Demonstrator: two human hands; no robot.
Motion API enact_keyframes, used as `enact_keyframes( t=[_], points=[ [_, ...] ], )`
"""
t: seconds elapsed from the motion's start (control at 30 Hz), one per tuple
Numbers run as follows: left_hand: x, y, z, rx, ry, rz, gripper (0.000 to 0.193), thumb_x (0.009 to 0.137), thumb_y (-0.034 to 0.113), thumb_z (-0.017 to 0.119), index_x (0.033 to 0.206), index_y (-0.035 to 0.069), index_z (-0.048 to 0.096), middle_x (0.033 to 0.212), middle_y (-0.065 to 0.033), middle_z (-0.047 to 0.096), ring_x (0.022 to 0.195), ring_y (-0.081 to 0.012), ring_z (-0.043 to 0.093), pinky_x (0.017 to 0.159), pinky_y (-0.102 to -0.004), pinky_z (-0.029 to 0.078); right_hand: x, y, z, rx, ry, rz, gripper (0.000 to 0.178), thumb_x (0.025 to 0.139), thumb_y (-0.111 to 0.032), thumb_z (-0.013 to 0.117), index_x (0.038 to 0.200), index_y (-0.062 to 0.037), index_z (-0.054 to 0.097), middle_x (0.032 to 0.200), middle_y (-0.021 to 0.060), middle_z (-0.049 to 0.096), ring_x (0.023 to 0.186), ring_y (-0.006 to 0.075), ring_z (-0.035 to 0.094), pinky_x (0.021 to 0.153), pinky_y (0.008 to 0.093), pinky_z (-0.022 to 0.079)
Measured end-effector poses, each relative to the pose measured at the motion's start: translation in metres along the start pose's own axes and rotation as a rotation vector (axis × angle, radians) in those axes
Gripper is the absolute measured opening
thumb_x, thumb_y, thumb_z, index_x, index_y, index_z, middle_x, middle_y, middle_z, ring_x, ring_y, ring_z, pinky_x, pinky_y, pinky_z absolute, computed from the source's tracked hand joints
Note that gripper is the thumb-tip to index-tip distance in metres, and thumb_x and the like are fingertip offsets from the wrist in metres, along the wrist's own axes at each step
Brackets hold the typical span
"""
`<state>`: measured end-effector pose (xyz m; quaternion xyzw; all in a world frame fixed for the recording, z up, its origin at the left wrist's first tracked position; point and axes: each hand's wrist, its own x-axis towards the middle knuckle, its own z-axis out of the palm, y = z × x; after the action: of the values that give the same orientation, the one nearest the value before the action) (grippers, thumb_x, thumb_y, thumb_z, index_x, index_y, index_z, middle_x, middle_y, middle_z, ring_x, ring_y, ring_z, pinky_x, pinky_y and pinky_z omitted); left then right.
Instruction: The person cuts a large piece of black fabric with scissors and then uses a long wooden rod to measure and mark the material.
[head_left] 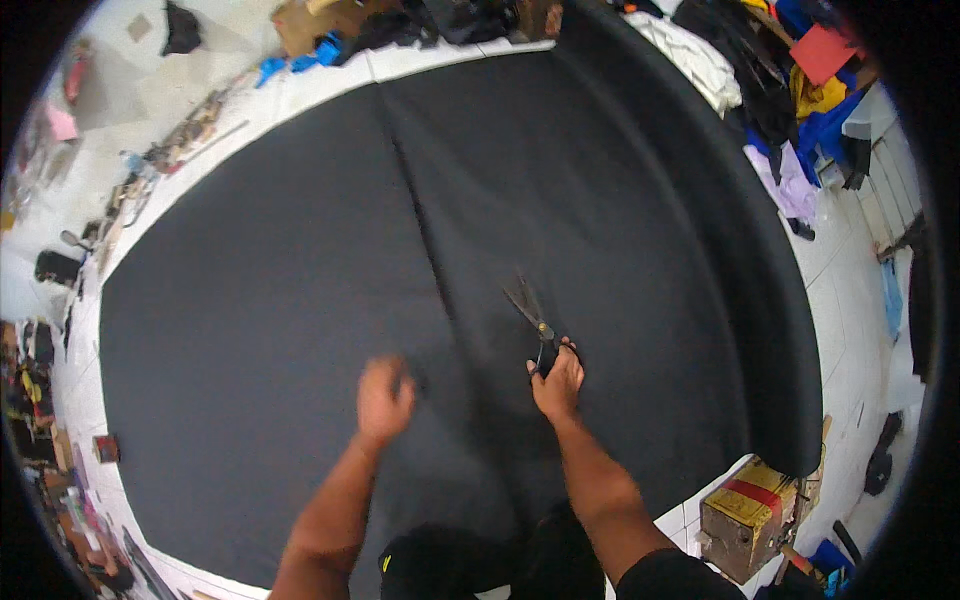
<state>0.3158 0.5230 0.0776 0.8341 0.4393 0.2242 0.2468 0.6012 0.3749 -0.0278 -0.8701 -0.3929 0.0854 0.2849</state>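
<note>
Toward four o'clock, right hand (558, 388) grips spread-bladed scissors (543, 332) over black sheeting (270, 270); toward seven, left hand (383, 402) apart, blurred, closure indeterminable.

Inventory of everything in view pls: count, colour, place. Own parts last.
Sheet: 1, black, spread across the floor
Roll: 1, black, along the sheet's right side
Scissors: 1, black handles, in right hand, blades apart
Floor: 1, white, around the sheet
Yellow box: 1, yellow with red band, lower right
Small box: 1, reddish, left edge
White cloth: 1, white, upper right
Lilac cloth: 1, lilac, right
Other clutter: uncountable, mixed colours, around the rim
Sleeve: 1, black, lower right
Left hand: 1, bare, over the sheet, blurred
Right hand: 1, bare, gripping the scissors
</note>
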Motion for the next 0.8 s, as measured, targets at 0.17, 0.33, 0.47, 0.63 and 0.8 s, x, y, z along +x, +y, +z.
enact_keyframes(
  t=[0.17, 0.33, 0.47, 0.63, 0.8],
  points=[
    [-0.256, 0.056, -0.067, 0.007, -0.223, -0.134, 0.028, 0.088, 0.022, 0.067, 0.112, 0.009, 0.065, 0.106, -0.0141, 0.065, 0.103, -0.0378, 0.061, 0.089, -0.0464, 0.049, -0.101, 0.018, -0.116, 0.172, -0.238, 0.138, 0.051, 0.091, -0.034, 0.071, 0.123, 0.0002, 0.051, 0.111, 0.0251, 0.063, 0.104, 0.0449, 0.060, 0.092, 0.0498, 0.046],
    [-0.412, 0.068, -0.119, 0.019, -0.083, -0.354, 0.025, 0.090, 0.024, 0.066, 0.109, 0.007, 0.066, 0.109, -0.0181, 0.063, 0.102, -0.0396, 0.061, 0.091, -0.0477, 0.049, -0.291, 0.121, -0.226, -0.086, -0.203, 0.255, 0.052, 0.085, -0.032, 0.078, 0.116, 0.0029, 0.054, 0.109, 0.0269, 0.066, 0.104, 0.0475, 0.063, 0.089, 0.0511, 0.049],
    [-0.459, 0.100, -0.131, -0.033, 0.097, -0.406, 0.036, 0.092, 0.027, 0.066, 0.118, 0.002, 0.063, 0.116, -0.0210, 0.062, 0.110, -0.0400, 0.059, 0.098, -0.0457, 0.046, -0.464, 0.227, -0.256, -0.105, -0.253, 0.383, 0.051, 0.083, -0.027, 0.077, 0.112, 0.0056, 0.051, 0.092, 0.0259, 0.068, 0.092, 0.0442, 0.067, 0.080, 0.0512, 0.052],
    [-0.498, 0.127, -0.115, -0.176, 0.197, -0.430, 0.049, 0.092, 0.031, 0.067, 0.128, -0.001, 0.058, 0.128, -0.0227, 0.059, 0.121, -0.0388, 0.055, 0.105, -0.0434, 0.043, -0.596, 0.306, -0.238, -0.191, -0.293, 0.717, 0.054, 0.084, -0.030, 0.072, 0.118, 0.0090, 0.054, 0.109, 0.0279, 0.067, 0.106, 0.0435, 0.065, 0.092, 0.0481, 0.052],
    [-0.506, 0.149, -0.145, -0.099, 0.072, -0.432, 0.057, 0.091, 0.035, 0.069, 0.133, -0.002, 0.055, 0.135, -0.0235, 0.055, 0.128, -0.0380, 0.052, 0.110, -0.0427, 0.040, -0.630, 0.327, -0.207, -0.129, -0.253, 0.563, 0.039, 0.078, -0.041, 0.069, 0.095, -0.0060, 0.072, 0.094, 0.0183, 0.072, 0.093, 0.0385, 0.069, 0.078, 0.0494, 0.055]
  ],
)
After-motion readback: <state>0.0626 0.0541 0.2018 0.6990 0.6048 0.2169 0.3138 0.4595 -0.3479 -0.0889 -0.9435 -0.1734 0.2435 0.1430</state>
